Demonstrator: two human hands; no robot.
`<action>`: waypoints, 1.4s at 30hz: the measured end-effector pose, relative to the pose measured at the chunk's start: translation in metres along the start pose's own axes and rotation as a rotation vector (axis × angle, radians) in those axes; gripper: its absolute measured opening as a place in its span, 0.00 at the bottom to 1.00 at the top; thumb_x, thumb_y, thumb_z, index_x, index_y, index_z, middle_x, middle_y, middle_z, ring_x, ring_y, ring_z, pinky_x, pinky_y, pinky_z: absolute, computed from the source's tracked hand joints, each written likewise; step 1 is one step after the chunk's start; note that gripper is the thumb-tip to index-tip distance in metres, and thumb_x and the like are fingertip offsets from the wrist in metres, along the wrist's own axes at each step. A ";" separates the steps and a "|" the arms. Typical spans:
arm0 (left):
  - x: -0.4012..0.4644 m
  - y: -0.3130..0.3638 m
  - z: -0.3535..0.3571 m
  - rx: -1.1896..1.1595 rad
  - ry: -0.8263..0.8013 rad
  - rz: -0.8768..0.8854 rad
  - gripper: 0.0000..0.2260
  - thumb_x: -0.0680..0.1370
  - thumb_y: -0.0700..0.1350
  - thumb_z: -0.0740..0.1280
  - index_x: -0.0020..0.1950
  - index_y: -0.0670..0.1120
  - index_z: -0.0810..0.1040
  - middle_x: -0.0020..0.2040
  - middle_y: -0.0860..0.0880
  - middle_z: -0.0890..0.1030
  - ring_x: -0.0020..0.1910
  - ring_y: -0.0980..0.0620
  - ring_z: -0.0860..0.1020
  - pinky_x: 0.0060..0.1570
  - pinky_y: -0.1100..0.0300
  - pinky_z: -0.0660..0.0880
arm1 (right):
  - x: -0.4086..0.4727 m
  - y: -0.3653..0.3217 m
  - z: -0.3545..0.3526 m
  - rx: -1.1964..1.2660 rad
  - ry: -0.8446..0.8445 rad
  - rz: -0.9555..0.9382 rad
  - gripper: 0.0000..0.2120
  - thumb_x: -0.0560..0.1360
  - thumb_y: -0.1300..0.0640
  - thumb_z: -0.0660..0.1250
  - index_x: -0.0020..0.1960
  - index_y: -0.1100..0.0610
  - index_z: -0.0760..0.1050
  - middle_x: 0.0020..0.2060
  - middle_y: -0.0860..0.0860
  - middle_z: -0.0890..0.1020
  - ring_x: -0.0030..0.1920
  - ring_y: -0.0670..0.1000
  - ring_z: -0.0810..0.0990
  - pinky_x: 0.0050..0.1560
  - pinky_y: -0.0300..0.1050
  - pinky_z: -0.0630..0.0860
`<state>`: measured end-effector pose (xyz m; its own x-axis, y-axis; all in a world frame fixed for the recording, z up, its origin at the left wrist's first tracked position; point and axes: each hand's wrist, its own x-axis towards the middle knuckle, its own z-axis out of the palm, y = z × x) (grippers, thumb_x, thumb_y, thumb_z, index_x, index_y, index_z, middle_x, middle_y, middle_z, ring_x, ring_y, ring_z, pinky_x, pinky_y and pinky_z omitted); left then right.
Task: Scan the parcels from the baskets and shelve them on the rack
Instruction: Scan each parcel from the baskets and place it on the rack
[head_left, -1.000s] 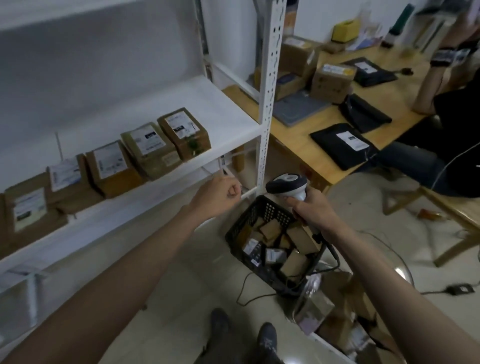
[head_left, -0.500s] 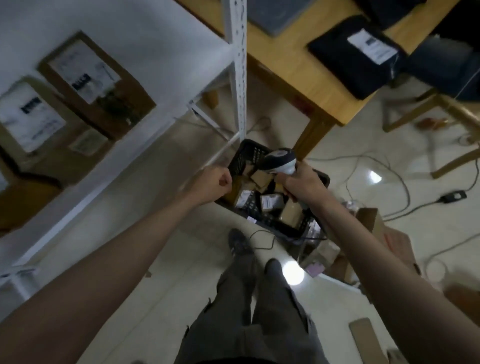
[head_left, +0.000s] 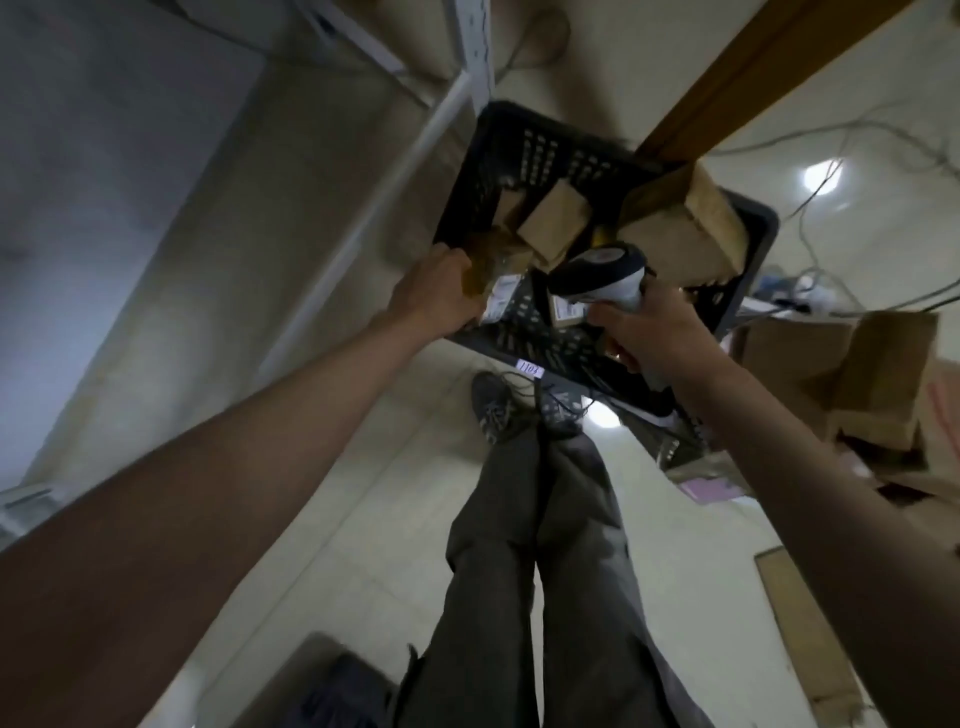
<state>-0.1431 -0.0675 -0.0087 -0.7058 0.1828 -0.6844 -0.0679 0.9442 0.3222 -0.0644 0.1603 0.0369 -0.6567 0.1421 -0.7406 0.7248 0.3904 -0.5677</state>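
Note:
A black plastic basket (head_left: 524, 140) stands on the floor beside the white rack's post (head_left: 475, 47). Several small brown cardboard parcels lie in it; one parcel (head_left: 553, 221) is in the middle and a bigger parcel (head_left: 685, 228) leans at the right. My left hand (head_left: 434, 293) reaches into the basket's left side, its fingers on a brown parcel (head_left: 498, 257) with a white label. My right hand (head_left: 654, 332) grips a white and black barcode scanner (head_left: 597, 275) just over the basket, its head pointing left toward the parcels.
A wooden table leg (head_left: 727, 88) rises behind the basket. Cardboard boxes (head_left: 878, 374) are piled on the floor at the right, with cables (head_left: 810, 208) trailing nearby. My legs and shoes (head_left: 498, 405) stand just in front of the basket. The rack's lower rail (head_left: 363, 228) runs along the left.
My view has tilted down from the shelf to the basket. My left hand dropped from a closed fist in the air into the basket onto a parcel. The scanner came lower too.

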 end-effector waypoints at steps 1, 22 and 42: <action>0.018 -0.005 0.012 0.004 -0.004 -0.010 0.22 0.76 0.49 0.71 0.68 0.42 0.76 0.68 0.40 0.73 0.64 0.39 0.75 0.61 0.48 0.74 | 0.017 0.011 0.009 0.017 -0.007 0.029 0.09 0.76 0.53 0.72 0.45 0.56 0.73 0.33 0.54 0.77 0.33 0.56 0.74 0.41 0.52 0.72; 0.240 -0.067 0.178 0.141 0.096 0.017 0.34 0.72 0.55 0.75 0.73 0.44 0.67 0.75 0.39 0.62 0.73 0.37 0.60 0.69 0.45 0.66 | 0.169 0.145 0.093 0.186 -0.062 0.189 0.12 0.77 0.54 0.70 0.38 0.58 0.74 0.21 0.48 0.77 0.19 0.44 0.73 0.22 0.36 0.69; 0.012 -0.060 0.043 -0.457 0.471 -0.221 0.45 0.62 0.55 0.84 0.72 0.42 0.68 0.65 0.48 0.65 0.60 0.57 0.68 0.60 0.65 0.67 | 0.010 0.053 0.022 0.239 -0.082 -0.027 0.13 0.77 0.57 0.70 0.36 0.60 0.75 0.24 0.51 0.78 0.24 0.48 0.74 0.27 0.42 0.71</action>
<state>-0.1169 -0.1105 -0.0646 -0.8653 -0.2370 -0.4418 -0.4626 0.7169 0.5216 -0.0273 0.1621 -0.0085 -0.6644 0.0563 -0.7453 0.7423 0.1653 -0.6493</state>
